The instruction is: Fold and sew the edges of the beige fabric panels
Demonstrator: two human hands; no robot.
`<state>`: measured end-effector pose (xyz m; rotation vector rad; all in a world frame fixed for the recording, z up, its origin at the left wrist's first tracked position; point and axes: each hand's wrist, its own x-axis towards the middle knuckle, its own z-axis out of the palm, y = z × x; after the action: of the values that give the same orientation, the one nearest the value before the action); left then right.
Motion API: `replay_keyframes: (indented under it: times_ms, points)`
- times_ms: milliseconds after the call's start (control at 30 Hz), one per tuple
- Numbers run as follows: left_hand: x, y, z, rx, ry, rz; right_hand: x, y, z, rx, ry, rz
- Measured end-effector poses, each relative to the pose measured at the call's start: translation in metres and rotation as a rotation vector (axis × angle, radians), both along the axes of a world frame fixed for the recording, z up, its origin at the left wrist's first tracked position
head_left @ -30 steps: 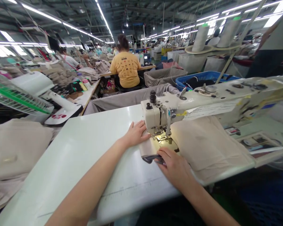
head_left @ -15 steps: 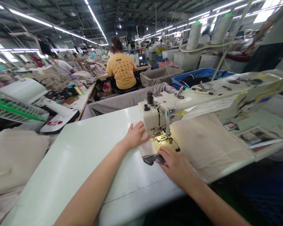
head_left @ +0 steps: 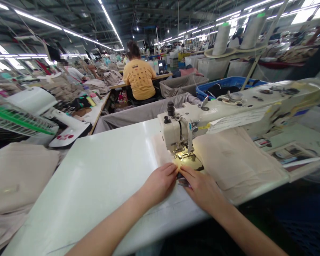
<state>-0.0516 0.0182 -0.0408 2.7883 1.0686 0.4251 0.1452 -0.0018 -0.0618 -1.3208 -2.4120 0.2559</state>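
Observation:
A beige fabric piece lies on the sewing machine's bed, left of and in front of the needle area. My left hand pinches its near edge just before the presser foot. Almost touching those fingertips, my right hand has its fingers bent down on the same edge. Below the right fingers shows a dark, shiny object, too covered to name. The sewing machine stands over the lit metal plate.
Stacked beige fabric panels lie right of the needle, under the machine arm. More beige cloth is at far left, near a white fan. Thread cones stand behind. A person in a yellow shirt sits ahead.
My left hand has come back toward me from beside the machine head, closing its fingers near the right hand. The fabric's near edge has moved toward the needle. My right hand has barely moved.

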Motion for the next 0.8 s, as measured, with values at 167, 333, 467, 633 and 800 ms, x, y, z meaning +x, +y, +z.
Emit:
replay_keyframes:
  times_ms: [167, 333, 467, 633, 800]
  points:
    - [-0.006, 0.006, 0.0, -0.023, -0.024, 0.002, -0.003, 0.011, 0.006, -0.041, 0.012, 0.014]
    - [-0.012, 0.027, 0.004, -0.035, -0.041, 0.009, -0.011, 0.03, 0.01, -0.039, 0.069, 0.022]
    - [-0.016, 0.036, 0.002, 0.016, -0.038, 0.005, -0.01, 0.033, 0.011, -0.072, 0.081, 0.028]
    - [-0.017, 0.037, -0.009, 0.084, -0.072, 0.041, -0.005, 0.024, 0.008, -0.096, 0.064, 0.009]
    - [-0.018, 0.035, -0.015, 0.09, -0.114, 0.081, -0.004, 0.018, 0.004, -0.08, 0.045, -0.027]
